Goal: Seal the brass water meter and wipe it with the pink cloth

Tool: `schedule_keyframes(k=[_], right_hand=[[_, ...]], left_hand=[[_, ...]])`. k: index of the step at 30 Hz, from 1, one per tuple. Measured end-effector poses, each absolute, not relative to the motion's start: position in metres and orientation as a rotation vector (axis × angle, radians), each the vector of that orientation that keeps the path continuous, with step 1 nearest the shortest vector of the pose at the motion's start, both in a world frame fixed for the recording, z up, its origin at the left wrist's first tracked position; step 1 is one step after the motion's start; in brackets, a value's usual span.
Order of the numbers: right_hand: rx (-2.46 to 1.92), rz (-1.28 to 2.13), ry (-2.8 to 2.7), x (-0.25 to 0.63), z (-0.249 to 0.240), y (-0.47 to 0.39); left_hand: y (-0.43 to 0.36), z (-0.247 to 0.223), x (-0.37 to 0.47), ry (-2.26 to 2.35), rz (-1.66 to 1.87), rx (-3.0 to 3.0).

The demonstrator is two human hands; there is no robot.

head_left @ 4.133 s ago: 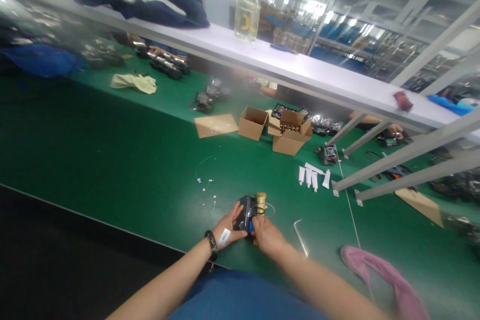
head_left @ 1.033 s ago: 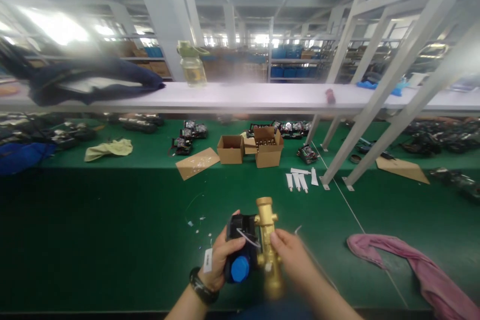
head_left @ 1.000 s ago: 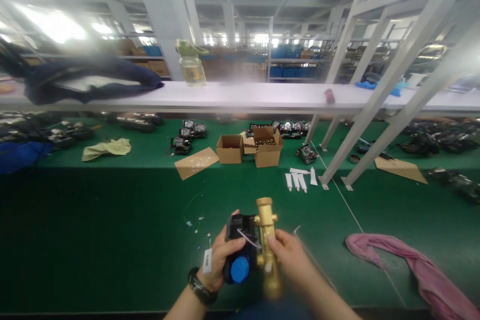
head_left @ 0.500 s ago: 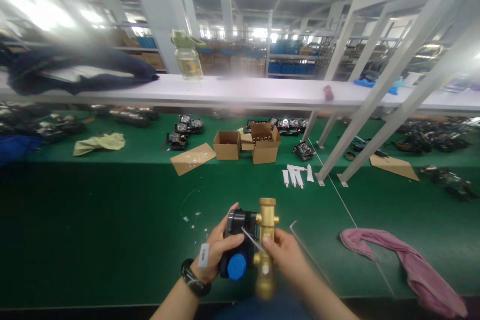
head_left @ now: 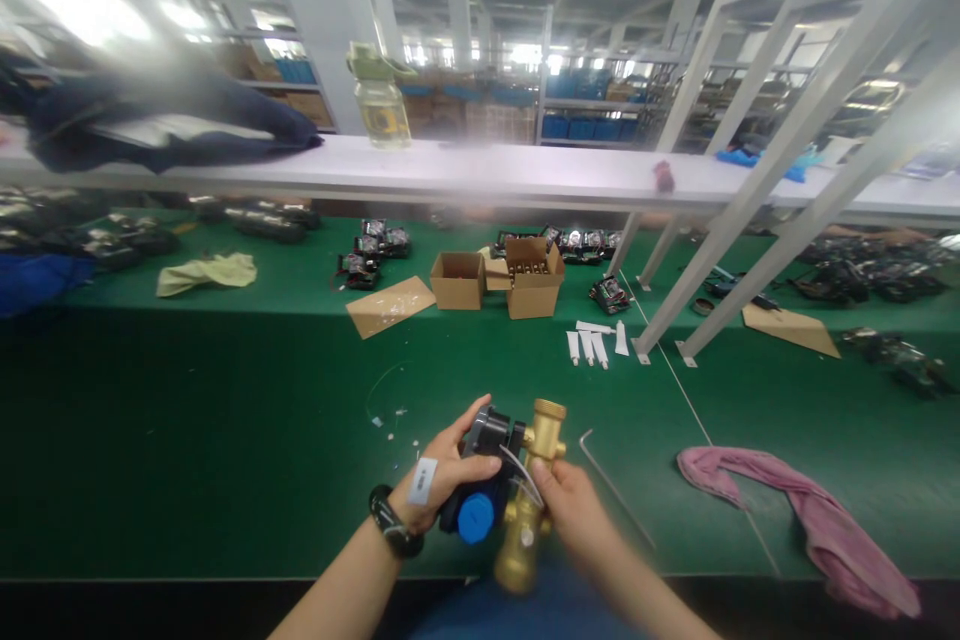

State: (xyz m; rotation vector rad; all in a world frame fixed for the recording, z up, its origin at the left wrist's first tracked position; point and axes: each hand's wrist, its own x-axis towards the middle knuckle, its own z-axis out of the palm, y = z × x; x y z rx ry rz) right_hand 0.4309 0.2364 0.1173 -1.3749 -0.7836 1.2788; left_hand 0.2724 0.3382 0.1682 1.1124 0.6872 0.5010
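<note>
The black housing (head_left: 491,428) is hiding most of the left hand's (head_left: 444,478) fingers, and the brass body (head_left: 523,525) is covering the right hand's (head_left: 574,505) fingertips. The brass body's near end is blurring against blue clothing (head_left: 480,610). Print on the white label (head_left: 422,481) at the back of the left hand is showing too small to read. Haze is smearing the dark garment (head_left: 157,130) on the white shelf (head_left: 495,165), and the left edge is cutting off a blue sheet (head_left: 41,282) at ten o'clock.

Taking the held unit as the dial's centre and twelve as straight ahead, the left hand is grasping the black housing from nine o'clock, its thumb pressing across the top. The right hand is gripping the brass body from three o'clock, thumb on its upper side. The joined parts are sitting between both hands, the brass tilting from one toward seven.

The brass is gleaming dull gold, tubular, with a flared collar at its far end. A round, matt blue cap (head_left: 475,517) is facing up at the housing's near end, and a thin pale lead (head_left: 523,470) is curving over onto the brass. At three o'clock a slender, bent metal rod (head_left: 616,490) is lying on the smooth green tabletop (head_left: 225,420), with a crumpled pink cloth (head_left: 795,495) resting beyond it.
</note>
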Motion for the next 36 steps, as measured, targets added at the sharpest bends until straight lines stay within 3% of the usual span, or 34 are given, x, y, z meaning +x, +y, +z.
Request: schedule_keyframes(k=[12, 27, 32, 36], right_hand=[[-1.208, 1.368, -0.593, 0.43, 0.126, 0.228], [-1.219, 1.41, -0.629, 0.444, 0.111, 0.223], [-1.409, 1.218, -0.696, 0.47, 0.1, 0.225], [-1.542, 0.851, -1.044, 0.479, 0.124, 0.218]], left_hand=[[0.331, 0.166, 0.28, 0.65, 0.417, 1.018], [0.313, 0.151, 0.298, 0.859, 0.573, 0.889], [0.313, 0.151, 0.298, 0.892, 0.686, 0.935], [0.317, 0.14, 0.293, 1.018, 0.744, 0.969]])
